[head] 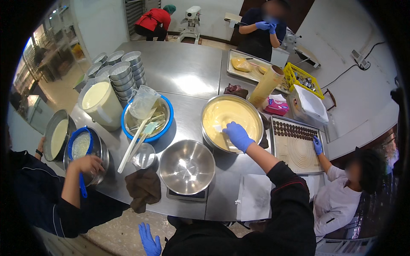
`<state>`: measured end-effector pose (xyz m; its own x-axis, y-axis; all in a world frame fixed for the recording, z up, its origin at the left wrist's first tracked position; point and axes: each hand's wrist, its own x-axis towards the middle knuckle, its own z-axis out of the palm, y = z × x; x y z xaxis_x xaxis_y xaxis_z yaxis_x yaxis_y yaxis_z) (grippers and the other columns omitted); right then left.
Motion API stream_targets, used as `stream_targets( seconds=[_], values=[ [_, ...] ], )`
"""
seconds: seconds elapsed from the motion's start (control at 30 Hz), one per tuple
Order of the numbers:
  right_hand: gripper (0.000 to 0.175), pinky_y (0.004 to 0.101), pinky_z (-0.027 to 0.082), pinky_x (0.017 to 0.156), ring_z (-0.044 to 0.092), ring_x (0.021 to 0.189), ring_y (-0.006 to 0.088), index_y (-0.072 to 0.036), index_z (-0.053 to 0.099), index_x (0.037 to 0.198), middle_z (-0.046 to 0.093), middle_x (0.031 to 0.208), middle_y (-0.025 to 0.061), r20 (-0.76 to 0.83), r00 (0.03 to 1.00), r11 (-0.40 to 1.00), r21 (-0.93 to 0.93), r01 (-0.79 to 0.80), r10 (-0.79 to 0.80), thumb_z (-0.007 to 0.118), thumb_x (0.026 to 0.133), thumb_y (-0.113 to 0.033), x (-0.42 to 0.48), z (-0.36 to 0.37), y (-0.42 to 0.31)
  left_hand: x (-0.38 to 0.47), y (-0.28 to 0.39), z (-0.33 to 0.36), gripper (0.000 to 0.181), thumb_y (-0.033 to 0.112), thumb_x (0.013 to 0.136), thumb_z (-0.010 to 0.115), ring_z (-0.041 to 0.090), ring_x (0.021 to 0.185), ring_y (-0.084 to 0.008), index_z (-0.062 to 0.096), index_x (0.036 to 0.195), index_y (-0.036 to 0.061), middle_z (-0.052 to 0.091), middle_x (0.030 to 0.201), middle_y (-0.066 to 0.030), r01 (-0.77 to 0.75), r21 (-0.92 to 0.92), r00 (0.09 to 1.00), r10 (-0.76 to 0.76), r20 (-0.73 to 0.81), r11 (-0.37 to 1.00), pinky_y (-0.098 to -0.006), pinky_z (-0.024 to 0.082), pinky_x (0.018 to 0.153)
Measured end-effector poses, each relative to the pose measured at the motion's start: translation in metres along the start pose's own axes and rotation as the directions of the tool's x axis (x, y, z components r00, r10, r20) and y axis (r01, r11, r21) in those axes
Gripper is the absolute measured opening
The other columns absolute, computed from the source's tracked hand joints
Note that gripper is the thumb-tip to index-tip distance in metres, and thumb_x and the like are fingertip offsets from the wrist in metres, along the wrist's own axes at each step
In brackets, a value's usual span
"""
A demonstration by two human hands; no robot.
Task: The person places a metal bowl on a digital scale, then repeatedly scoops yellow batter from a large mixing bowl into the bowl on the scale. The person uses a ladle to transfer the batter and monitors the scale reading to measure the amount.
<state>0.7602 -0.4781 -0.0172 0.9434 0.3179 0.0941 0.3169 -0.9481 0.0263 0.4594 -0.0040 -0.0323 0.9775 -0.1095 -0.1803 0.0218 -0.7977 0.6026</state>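
Note:
My right hand [238, 136], in a blue glove, grips a white scraper [218, 128] dipped in yellow batter [232, 112] inside a large steel bowl [204, 136]. Down at my left side, off the table, my gloved left hand [149, 238] is held with fingers spread and nothing in it. An empty steel bowl [187, 166] rests on a flat scale [187, 196] near the front edge. To its left are a small steel bowl [143, 156], a brown cloth [143, 188] and a blue-rimmed basin [169, 120] holding a plastic jug [142, 102] and spatulas [136, 142].
Round metal tins [123, 78] are stacked behind a bucket of pale batter [102, 102]. At left a co-worker's hand [88, 164] is over a blue strainer [80, 147]. At right another's gloved hand [317, 145] touches a tray [296, 171] of small dark pieces. Paper sheets [254, 196] lie near the front edge.

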Motion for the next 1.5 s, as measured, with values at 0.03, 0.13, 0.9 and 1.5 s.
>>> stream_targets(
  seconds=[0.03,0.13,0.9,1.5],
  values=[
    [0.016,0.0388,0.047,0.069,0.054,0.079,0.0294,-0.01,0.064,0.085,0.055,0.079,0.0122,0.016,1.0,1.0,0.003,0.013,-0.013,0.051,0.077,-0.01,-0.011,-0.004,-0.004,0.002,-0.002,0.0,0.061,0.028,0.087,0.043,0.012,0.135,-0.0392,0.028,0.136,-0.0046,0.019,0.144,-0.0241,-0.001,0.001,1.0,0.001,0.008,1.0,-0.0458,0.01,0.11],
    [0.017,0.0384,0.046,0.069,0.054,0.08,0.0286,-0.01,0.064,0.087,0.054,0.08,0.0118,0.065,0.997,0.999,-0.004,0.035,-0.034,0.05,0.077,-0.009,-0.045,-0.017,-0.009,0.005,-0.008,0.002,0.062,0.024,0.084,0.045,0.012,0.136,-0.039,0.028,0.136,-0.0044,0.018,0.145,-0.0238,0.0,-0.016,0.999,0.0,0.033,1.0,-0.0456,0.009,0.11],
    [0.016,0.038,0.047,0.07,0.053,0.084,0.029,-0.012,0.066,0.084,0.055,0.081,0.0111,-0.107,0.994,0.999,-0.045,-0.003,-0.002,0.051,0.077,-0.009,0.024,0.003,0.094,0.01,0.004,0.006,0.062,0.032,0.087,0.042,0.012,0.136,-0.0387,0.029,0.136,-0.0044,0.02,0.145,-0.0234,0.037,0.025,0.999,-0.037,0.006,0.999,-0.046,0.01,0.11],
    [0.012,0.0377,0.046,0.068,0.054,0.08,0.028,-0.01,0.063,0.085,0.053,0.079,0.0107,0.045,0.997,0.997,-0.036,-0.065,0.067,0.054,0.077,-0.011,-0.101,-0.023,0.045,0.02,-0.005,0.002,0.062,0.021,0.082,0.047,0.012,0.136,-0.0381,0.029,0.136,-0.0038,0.02,0.144,-0.0237,-0.032,-0.01,0.997,0.033,0.076,0.999,-0.0449,0.01,0.11]
  ],
)
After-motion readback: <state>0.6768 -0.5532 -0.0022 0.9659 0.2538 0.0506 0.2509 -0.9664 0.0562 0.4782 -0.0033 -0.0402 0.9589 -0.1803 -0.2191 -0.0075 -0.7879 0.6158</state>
